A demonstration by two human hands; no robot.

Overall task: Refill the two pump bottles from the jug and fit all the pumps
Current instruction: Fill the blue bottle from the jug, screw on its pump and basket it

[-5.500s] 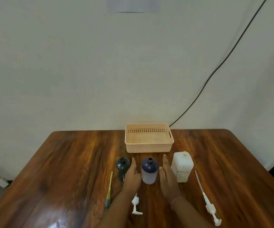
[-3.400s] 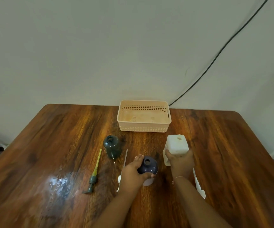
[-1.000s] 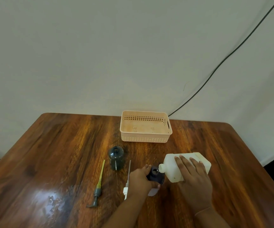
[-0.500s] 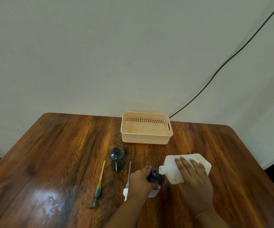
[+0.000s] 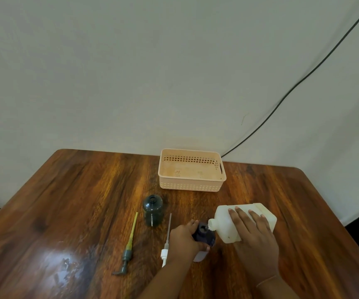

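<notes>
My right hand (image 5: 254, 236) grips the white jug (image 5: 223, 221), tipped on its side with its spout over the open neck of the dark blue bottle (image 5: 204, 233). My left hand (image 5: 184, 238) holds that bottle upright on the table. A dark green bottle (image 5: 153, 210) stands open to the left. A grey pump with a yellow tube (image 5: 128, 247) lies further left, and a white pump (image 5: 166, 244) lies beside my left wrist. A third pump is hidden behind my right arm.
A peach plastic basket (image 5: 191, 185) stands behind the bottles near the wall. The brown wooden table (image 5: 66, 212) has a glossy patch at the front left. A black cable (image 5: 303, 76) runs down the wall to the table's back edge.
Over the last seconds my right hand lifted the jug and tipped it over the blue bottle, which my left hand took hold of. In the last half second nothing has visibly moved.
</notes>
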